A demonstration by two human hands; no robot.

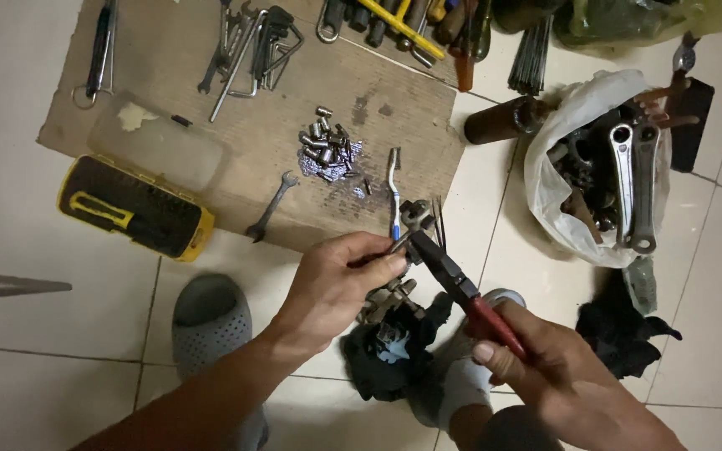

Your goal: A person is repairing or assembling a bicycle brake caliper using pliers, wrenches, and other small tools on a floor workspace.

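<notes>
both hands meet above a tiled floor: left hand [340, 280] pinches a small metal part [415, 219] between thumb and fingers, while right hand [545, 355] is closed around red-handled pliers [461, 288] whose nose touches that part. beyond lie a cardboard sheet [169, 50] with loose sockets [327, 146], a toothbrush [394, 188], a yellow-and-black tool case [135, 207].

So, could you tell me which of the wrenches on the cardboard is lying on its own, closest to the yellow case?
The small open-ended wrench at the cardboard's near edge, right of the yellow case. It lies alone; the other wrenches are bunched at the far edge.
</notes>
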